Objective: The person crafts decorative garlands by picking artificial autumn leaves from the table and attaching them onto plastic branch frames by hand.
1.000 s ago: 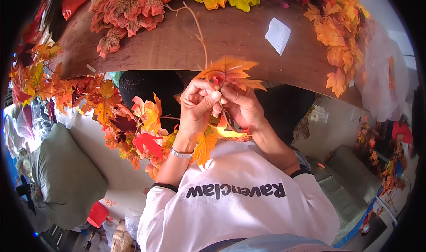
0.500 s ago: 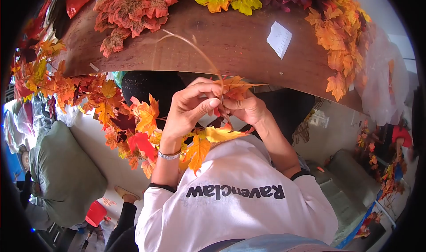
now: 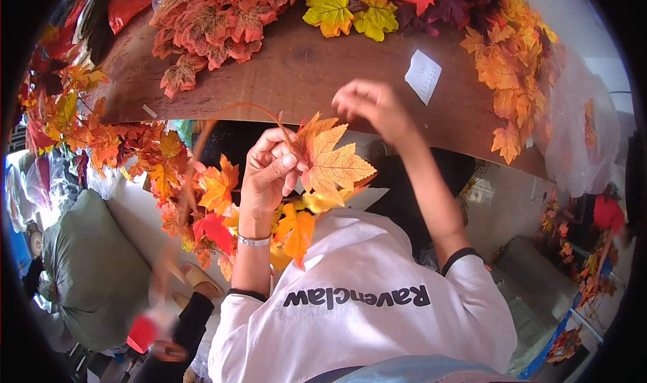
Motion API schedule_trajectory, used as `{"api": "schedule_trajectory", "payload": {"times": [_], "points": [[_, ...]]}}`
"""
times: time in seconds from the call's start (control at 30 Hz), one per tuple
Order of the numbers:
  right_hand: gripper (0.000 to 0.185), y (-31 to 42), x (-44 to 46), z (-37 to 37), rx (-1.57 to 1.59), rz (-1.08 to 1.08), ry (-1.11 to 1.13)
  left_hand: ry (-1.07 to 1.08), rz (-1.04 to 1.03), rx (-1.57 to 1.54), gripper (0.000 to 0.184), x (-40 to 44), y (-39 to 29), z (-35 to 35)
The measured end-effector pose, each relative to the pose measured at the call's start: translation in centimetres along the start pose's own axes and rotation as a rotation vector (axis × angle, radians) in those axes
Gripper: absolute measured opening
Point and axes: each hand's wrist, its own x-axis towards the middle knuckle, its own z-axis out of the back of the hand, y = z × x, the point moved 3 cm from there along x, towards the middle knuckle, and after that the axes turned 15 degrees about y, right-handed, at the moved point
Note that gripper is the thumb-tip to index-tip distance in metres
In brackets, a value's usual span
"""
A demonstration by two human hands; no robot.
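Observation:
My left hand (image 3: pixel 268 171) is closed, thumb against fingers, on the stem of an artificial maple leaf garland. An orange-yellow leaf (image 3: pixel 337 164) stands out to the right of these fingers. A thin brown stem (image 3: pixel 253 105) arches up and left from the hand, blurred further down. More of the garland's orange, red and yellow leaves (image 3: pixel 294 233) hang below, against my shirt. My right hand (image 3: pixel 374 107) is raised over the table's near edge, apart from the garland. Its fingers are bent and smeared by motion, so whether they hold anything is unclear.
The brown table (image 3: pixel 303 66) bears dusty-red leaves (image 3: pixel 216 29), yellow-green leaves (image 3: pixel 354 16), orange leaves (image 3: pixel 509 80) and a paper slip (image 3: pixel 423 77). A green sack (image 3: pixel 98 268) stands at left. Another person's hand (image 3: pixel 168 350) and sleeve are at lower left, near a blurred red object (image 3: pixel 141 332).
My right hand has left the stem and moved up and right, toward the table. My left hand keeps hold; the orange leaf now faces the camera. The other person's arm has come further into view.

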Motion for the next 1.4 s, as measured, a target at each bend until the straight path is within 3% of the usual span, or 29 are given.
{"api": "schedule_trajectory", "payload": {"times": [0.03, 0.13, 0.17, 0.2, 0.3, 0.53, 0.73, 0.83, 0.97, 1.1, 1.2, 1.3, 1.37, 1.4], "points": [[0.018, 1.0, 0.9, 1.9, -0.220, -0.009, -0.050, -0.028, 0.043, 0.012, 0.011, -0.2, 0.1, 0.3], [0.016, 3.9, 4.2, 7.0, -0.867, 0.327, -0.467, -0.078, 0.103, -0.038, 0.009, -0.4, 0.7, 0.9], [0.015, 4.7, 5.3, 8.4, -0.962, 0.283, -0.518, -0.092, 0.095, -0.055, 0.010, -0.4, 0.7, 0.8], [0.014, 5.2, 6.5, 9.4, -1.054, 0.381, -0.561, -0.083, 0.065, -0.056, 0.010, -0.4, 0.7, 0.5], [0.015, 4.8, 8.9, 11.5, -1.197, 0.302, -0.491, -0.043, -0.011, -0.027, 0.011, -0.7, 0.6, 0.0], [0.015, 4.6, 9.9, 13.2, -1.114, 0.184, -0.307, 0.004, -0.079, 0.036, 0.009, -1.3, -0.6, -0.7], [0.013, 4.2, 10.7, 15.3, -0.705, 0.023, -0.109, -0.080, -0.083, 0.223, 0.013, -1.5, -1.1, 0.1], [0.014, 5.4, 10.2, 15.9, -0.775, 0.032, -0.152, -0.101, -0.170, 0.218, 0.010, -1.3, -0.9, -0.3], [0.016, 8.3, 8.9, 15.2, -0.766, 0.105, -0.254, -0.167, -0.127, 0.204, 0.012, -1.5, -0.9, -0.7], [0.010, 10.8, 8.2, 13.2, -0.663, 0.003, -0.151, -0.117, -0.194, 0.188, 0.013, -1.4, -1.0, -0.6], [0.010, 12.1, 7.8, 12.6, -0.932, 0.112, -0.167, -0.103, -0.214, 0.227, 0.013, -1.5, -1.3, -0.9], [0.012, 13.1, 7.3, 12.4, -0.861, 0.094, -0.280, -0.097, -0.213, 0.251, 0.014, -1.5, -1.2, -0.8], [0.010, 14.6, 6.3, 12.3, -0.661, 0.283, -0.317, -0.098, -0.236, 0.238, 0.014, -1.7, -1.0, -0.4], [0.010, 14.9, 5.8, 12.7, -0.579, 0.259, -0.356, -0.098, -0.246, 0.233, 0.014, -1.7, -1.0, -0.3]]}}
